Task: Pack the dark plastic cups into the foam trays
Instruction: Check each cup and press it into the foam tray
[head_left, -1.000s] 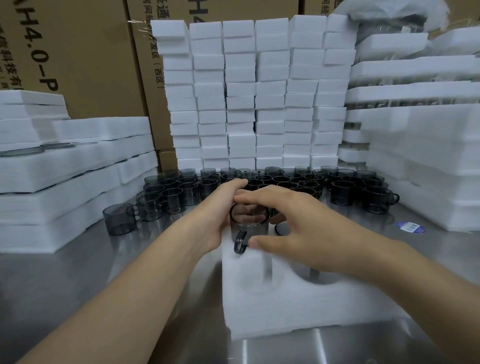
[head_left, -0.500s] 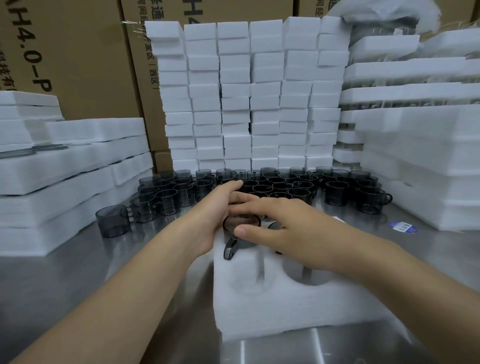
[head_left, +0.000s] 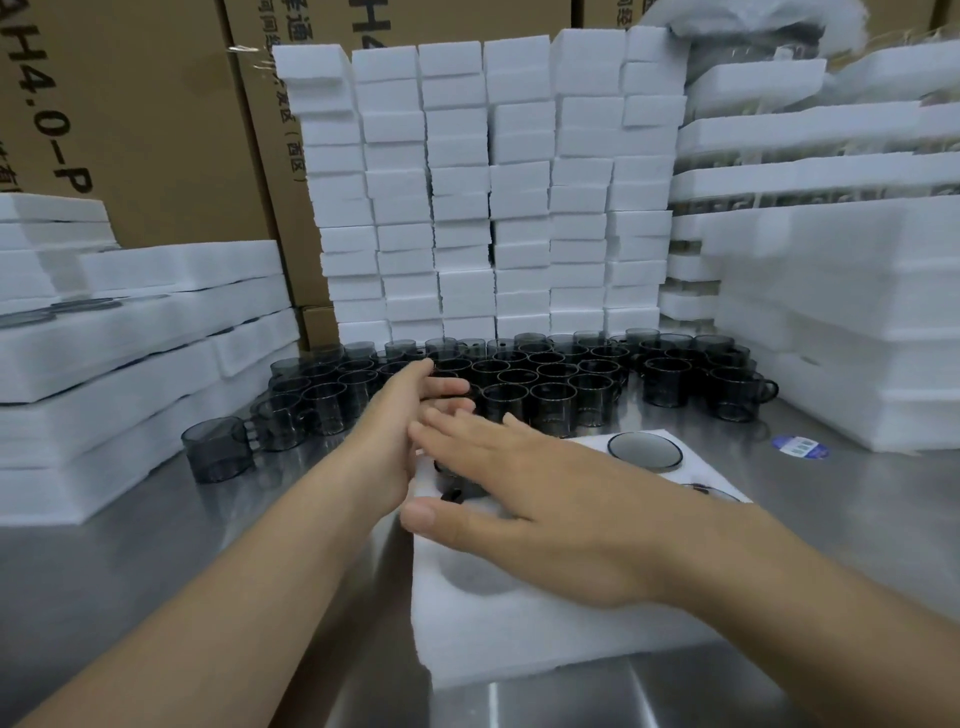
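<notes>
A white foam tray (head_left: 519, 639) lies on the steel table in front of me. A dark cup sits in its far right pocket (head_left: 644, 451). Another dark cup (head_left: 453, 492) sits sunk in the far left pocket, only its handle showing under my right hand (head_left: 524, 509). That hand lies flat, palm down, fingers spread over this cup. My left hand (head_left: 410, 415) is beside the tray's far left corner, fingers stretched out and holding nothing, its tips at the front row of the loose dark cups (head_left: 524, 384). A near pocket (head_left: 478, 571) of the tray holds nothing.
Stacks of foam blocks (head_left: 467, 208) rise behind the cups. Piled foam trays stand at the left (head_left: 130, 364) and at the right (head_left: 831, 312). One cup (head_left: 218, 449) stands apart at the left. A blue sticker (head_left: 800, 448) lies on the table. Cardboard boxes fill the back.
The cup held over the tray by both hands has gone down into the far left pocket. My right hand flattened over it. My left hand let go and stretched toward the loose cups.
</notes>
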